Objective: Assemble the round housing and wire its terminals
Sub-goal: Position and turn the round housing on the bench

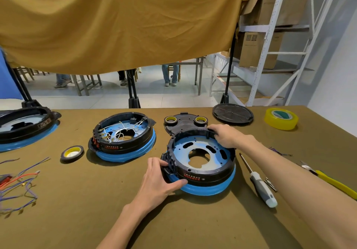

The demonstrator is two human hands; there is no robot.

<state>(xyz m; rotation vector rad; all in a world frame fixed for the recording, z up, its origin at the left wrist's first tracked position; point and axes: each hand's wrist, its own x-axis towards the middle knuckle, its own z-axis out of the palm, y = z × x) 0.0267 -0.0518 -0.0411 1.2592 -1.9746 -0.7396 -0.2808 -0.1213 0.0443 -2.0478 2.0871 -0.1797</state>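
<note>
At the table's point(77, 219) left edge lies a loose tangle of thin wires point(17, 183), purple, orange and red, with small metal ends. Behind them, cut off by the left edge, sits a large black ring on a blue base point(25, 129) with a glossy inside. Near it lies a flat roll of black tape point(72, 153) with a yellow core. Toward the middle stands a wired housing point(123, 136): a black plastic ring on a smooth blue rim, its perforated blue floor crossed by white wires. At the far edge a flat black plate point(183, 125) carries two small tape rolls, and beside it lies a ribbed black disc point(232, 113).

The round housing point(201, 160) stands right of centre near the front, the same black ring on a blue rim, its blue floor bare with slots and a central hole. The left hand point(162, 179) grips its near-left wall, fingers curled at the terminal block, thumb on the blue rim. The right hand point(228, 134) holds the far-right wall, fingers curled over the top edge.

To the right lie a white-handled screwdriver point(258, 183), yellow-handled pliers point(332, 181) and, at the far right corner, a translucent yellow tape roll point(281, 118).

The table wears an olive-brown cloth; a mustard fabric sheet point(123, 22) hangs above it, and white metal shelving point(274, 36) holds cardboard boxes.
</note>
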